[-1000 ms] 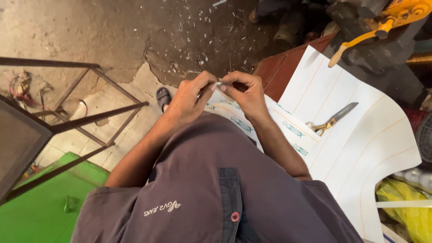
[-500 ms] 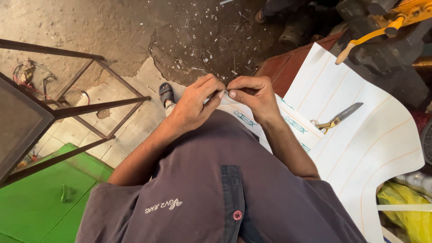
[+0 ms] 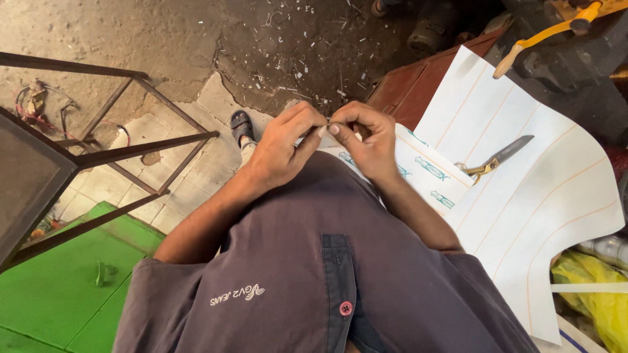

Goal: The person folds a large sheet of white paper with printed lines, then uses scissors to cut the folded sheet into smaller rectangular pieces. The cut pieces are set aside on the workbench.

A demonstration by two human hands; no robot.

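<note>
My left hand [image 3: 282,145] and my right hand [image 3: 364,136] meet in front of my chest, fingertips pinched together on a small thin piece [image 3: 328,125] of something pale; what it is I cannot tell. Below them is my grey shirt [image 3: 314,261]. A large white sheet [image 3: 523,189] with thin orange lines lies to the right under my right forearm. A pair of scissors [image 3: 492,161] with yellowish handles rests on that sheet, apart from both hands.
A dark metal frame [image 3: 98,157] stands at the left over a paved floor. A green surface [image 3: 46,294] is at the lower left. A brown box [image 3: 418,85] sits beyond the sheet, a yellow-handled tool [image 3: 543,33] at the top right, a yellow bag [image 3: 589,294] at the lower right.
Both hands stay pinched together on the small piece and have shifted slightly lower and to the right in view as the head moved.
</note>
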